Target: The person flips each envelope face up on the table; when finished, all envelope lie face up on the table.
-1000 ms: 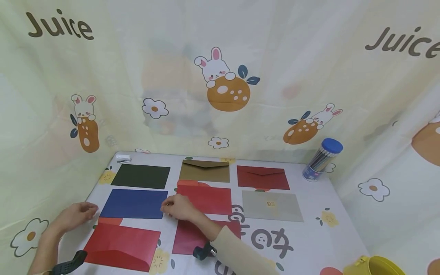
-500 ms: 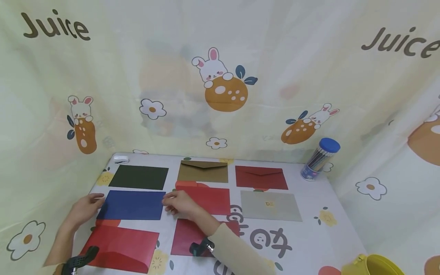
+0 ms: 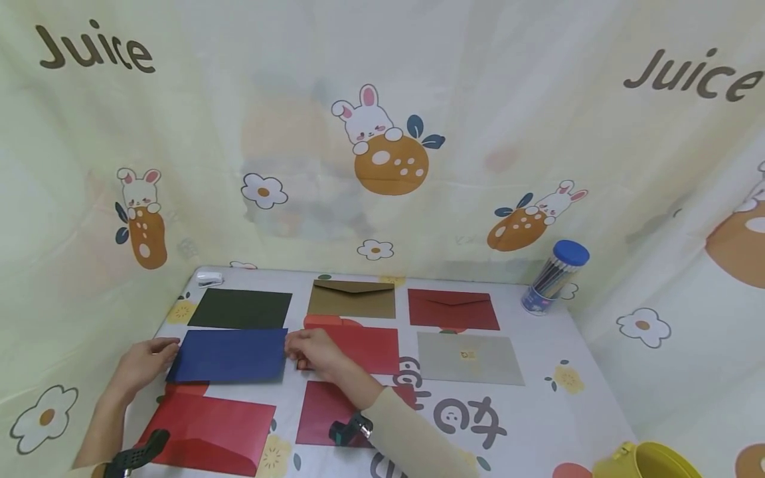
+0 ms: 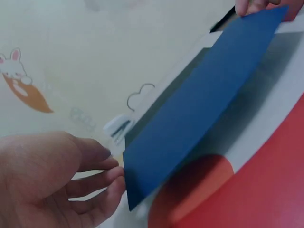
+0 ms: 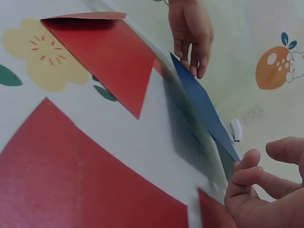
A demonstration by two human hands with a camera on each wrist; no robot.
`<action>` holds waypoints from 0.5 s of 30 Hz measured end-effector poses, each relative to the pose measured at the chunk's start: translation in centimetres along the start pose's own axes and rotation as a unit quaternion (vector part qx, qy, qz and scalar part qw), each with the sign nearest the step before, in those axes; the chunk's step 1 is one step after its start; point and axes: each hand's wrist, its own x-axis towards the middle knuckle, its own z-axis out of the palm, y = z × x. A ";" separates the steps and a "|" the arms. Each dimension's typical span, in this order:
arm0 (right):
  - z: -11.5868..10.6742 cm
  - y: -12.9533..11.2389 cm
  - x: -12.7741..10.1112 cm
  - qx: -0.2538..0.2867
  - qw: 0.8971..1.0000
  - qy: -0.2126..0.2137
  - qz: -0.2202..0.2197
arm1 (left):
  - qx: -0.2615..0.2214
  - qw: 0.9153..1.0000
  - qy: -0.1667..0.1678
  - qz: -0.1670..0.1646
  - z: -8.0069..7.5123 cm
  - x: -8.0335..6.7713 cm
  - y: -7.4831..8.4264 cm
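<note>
Blue envelope (image 3: 230, 356) lifted off table (image 3: 538, 405) between both hands, left hand (image 3: 143, 362) fingertips at its left edge, right hand (image 3: 313, 352) pinching its right edge, green envelope (image 3: 240, 309) behind, red envelope (image 3: 206, 435) in front.

The left hand (image 4: 42, 180) sits at the lower left, its fingertips (image 4: 114, 183) touching the near edge of a blue envelope (image 4: 199, 104) that is tilted up off the tabletop (image 4: 280, 90). Another hand's fingers (image 4: 251, 5) hold its far corner. A red envelope (image 4: 256, 190) lies below it.
</note>
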 end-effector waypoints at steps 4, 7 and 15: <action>-0.9 -0.5 0.0 0.006 1.000 0.021 -0.017 | -0.003 1.000 0.000 0.011 0.1 0.0 1.0; -2.0 -0.9 -0.1 0.009 0.999 0.040 -0.027 | -0.018 1.000 0.003 0.019 0.6 0.2 2.0; -7.7 -1.7 -1.6 0.037 0.995 0.075 -0.053 | -0.137 0.989 0.008 0.054 4.0 1.6 5.8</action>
